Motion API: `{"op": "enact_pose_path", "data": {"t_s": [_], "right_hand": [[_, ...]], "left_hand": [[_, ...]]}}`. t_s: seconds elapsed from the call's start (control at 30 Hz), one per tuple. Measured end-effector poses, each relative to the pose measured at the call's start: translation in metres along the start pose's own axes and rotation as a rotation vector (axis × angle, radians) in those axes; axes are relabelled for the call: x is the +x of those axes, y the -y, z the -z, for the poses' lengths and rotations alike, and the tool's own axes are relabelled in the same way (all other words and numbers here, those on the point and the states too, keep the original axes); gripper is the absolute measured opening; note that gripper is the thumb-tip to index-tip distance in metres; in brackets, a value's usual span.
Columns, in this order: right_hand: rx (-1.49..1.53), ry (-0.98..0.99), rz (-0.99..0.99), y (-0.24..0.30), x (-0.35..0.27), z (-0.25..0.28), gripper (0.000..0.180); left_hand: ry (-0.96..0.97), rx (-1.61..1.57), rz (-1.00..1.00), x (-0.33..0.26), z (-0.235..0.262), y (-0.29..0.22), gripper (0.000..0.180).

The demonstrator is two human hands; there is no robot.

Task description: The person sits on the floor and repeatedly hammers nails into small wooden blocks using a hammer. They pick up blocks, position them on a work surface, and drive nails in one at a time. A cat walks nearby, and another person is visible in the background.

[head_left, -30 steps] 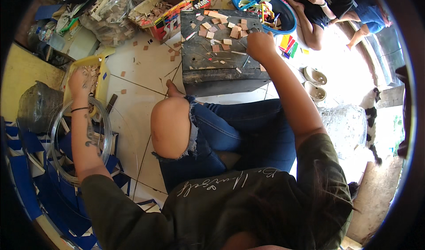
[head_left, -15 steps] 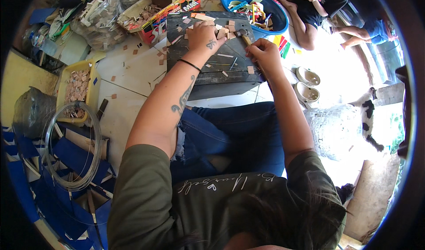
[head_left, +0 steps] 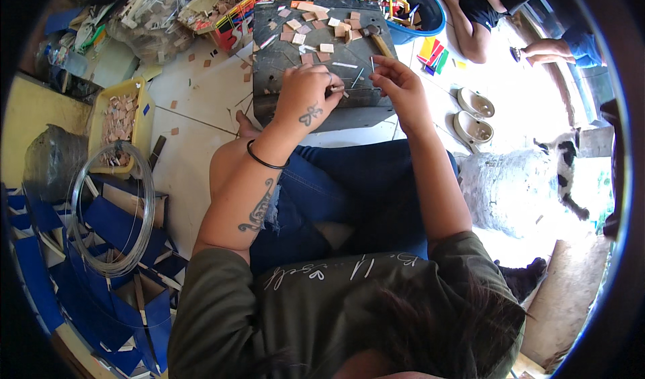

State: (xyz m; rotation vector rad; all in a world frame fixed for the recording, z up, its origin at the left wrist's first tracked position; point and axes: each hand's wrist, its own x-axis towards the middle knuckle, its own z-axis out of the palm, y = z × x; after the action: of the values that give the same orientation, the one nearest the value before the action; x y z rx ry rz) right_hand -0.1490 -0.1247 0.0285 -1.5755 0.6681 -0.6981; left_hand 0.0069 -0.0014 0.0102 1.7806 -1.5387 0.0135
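Observation:
My left hand and my right hand meet over the near edge of a dark work board. Together they pinch a thin metal wire that runs between the fingertips. Several small tan wooden squares lie scattered on the far half of the board, with a wooden-handled tool next to them. My legs in blue jeans are folded just below the board.
A yellow tray of wooden pieces sits at left, above a coil of wire lying on blue sheets. A blue basin of coloured sticks stands at the back. Another person sits at the upper right. Two small bowls rest on the floor.
My left hand has come from the yellow tray at the left over to the board. Both hands have drawn back to the board's near edge and now hold the wire.

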Motion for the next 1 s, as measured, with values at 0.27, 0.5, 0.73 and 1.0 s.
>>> {"op": "enact_pose_path", "data": {"t_s": [0.27, 0.5, 0.73, 1.0], "right_hand": [[-0.016, 0.041, 0.032, -0.001, -0.008, -0.018, 0.013], [-0.392, 0.017, 0.14, 0.005, -0.016, -0.03, 0.01], [-0.511, 0.031, 0.183, 0.009, -0.016, -0.032, 0.009], [-0.57, 0.049, 0.218, 0.01, -0.016, -0.033, 0.01]], "left_hand": [[-0.044, -0.15, 0.022, -0.014, -0.01, 0.005, 0.009], [-0.137, -0.14, -0.058, -0.017, -0.015, 0.012, 0.009], [-0.115, -0.147, -0.038, -0.017, -0.014, 0.012, 0.01], [-0.118, -0.126, -0.048, -0.016, -0.012, 0.011, 0.011]]}}
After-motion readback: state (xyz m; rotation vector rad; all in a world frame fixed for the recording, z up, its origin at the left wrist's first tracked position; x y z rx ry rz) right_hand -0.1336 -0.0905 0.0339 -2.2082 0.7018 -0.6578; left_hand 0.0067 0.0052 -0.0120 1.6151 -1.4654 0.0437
